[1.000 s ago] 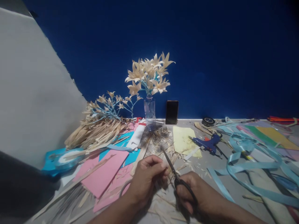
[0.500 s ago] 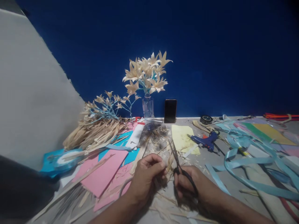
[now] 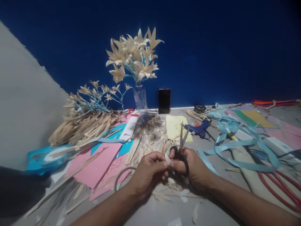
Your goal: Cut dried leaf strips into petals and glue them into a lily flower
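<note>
A small pale petal-like piece (image 3: 167, 158) is pinched between the thumb and fingers of my left hand (image 3: 150, 174). My right hand (image 3: 195, 166) has black-handled scissors (image 3: 181, 142) in its grip, their blades pointing up and parted. The fingertips of my right hand meet the pale piece beside my left thumb. Behind the hands stands a clear plastic bottle (image 3: 140, 99) with cream, star-shaped flowers (image 3: 134, 56) on light-blue stems. Dry husk scraps (image 3: 152, 141) are strewn under and beyond the hands.
A blue glue gun (image 3: 199, 129) lies by yellow paper (image 3: 173, 127). A phone (image 3: 164, 101) leans on the wall. Light-blue ribbon (image 3: 246, 168) tangles at right, near a red cord (image 3: 279, 186). Pink sheets (image 3: 96, 166), a husk bundle (image 3: 80, 128) and smaller flowers (image 3: 94, 94) occupy the left.
My right hand has come left to meet my left hand, and the scissors turned more upright with blades parted. The pale piece now shows between the fingertips. The view has shifted.
</note>
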`<state>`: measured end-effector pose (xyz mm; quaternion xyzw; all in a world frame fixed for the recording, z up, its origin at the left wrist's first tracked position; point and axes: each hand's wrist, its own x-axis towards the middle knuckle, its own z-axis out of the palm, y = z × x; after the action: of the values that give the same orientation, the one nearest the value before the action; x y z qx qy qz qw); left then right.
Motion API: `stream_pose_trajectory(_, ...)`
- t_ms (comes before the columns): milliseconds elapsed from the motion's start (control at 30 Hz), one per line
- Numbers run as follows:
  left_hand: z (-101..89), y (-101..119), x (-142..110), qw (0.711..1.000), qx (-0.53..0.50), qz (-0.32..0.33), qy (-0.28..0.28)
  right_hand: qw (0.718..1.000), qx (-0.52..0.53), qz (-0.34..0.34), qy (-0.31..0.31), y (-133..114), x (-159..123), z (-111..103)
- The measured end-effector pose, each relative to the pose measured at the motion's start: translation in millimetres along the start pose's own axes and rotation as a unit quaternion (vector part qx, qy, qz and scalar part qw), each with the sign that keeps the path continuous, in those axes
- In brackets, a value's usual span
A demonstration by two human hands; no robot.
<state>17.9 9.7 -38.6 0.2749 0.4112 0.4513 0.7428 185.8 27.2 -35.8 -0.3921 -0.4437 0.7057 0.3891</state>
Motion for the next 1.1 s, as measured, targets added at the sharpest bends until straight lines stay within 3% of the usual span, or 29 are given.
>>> stream_pose_trajectory(267,-0.6,13,-4,1.000,0.022,-0.006,0.003,0.995,-0.094,0.015,-0.011,-4,0,-2)
stream_pose_trajectory(467,-3.2,20,-4,1.000,-0.019,0.012,0.019,0.988,-0.119,0.031,-0.090,-1,1,1)
stream_pose_trajectory(700,-3.3,19,-4,0.999,-0.012,0.022,0.033,0.991,-0.124,0.022,-0.048,-7,-1,5)
stream_pose_trajectory(867,-4.4,23,-3,0.996,-0.041,0.057,0.056,0.979,-0.158,0.043,-0.124,-5,-2,1)
stream_pose_trajectory(1100,-4.6,23,0,0.991,-0.043,0.099,0.079,0.966,-0.182,0.062,-0.174,3,-5,4)
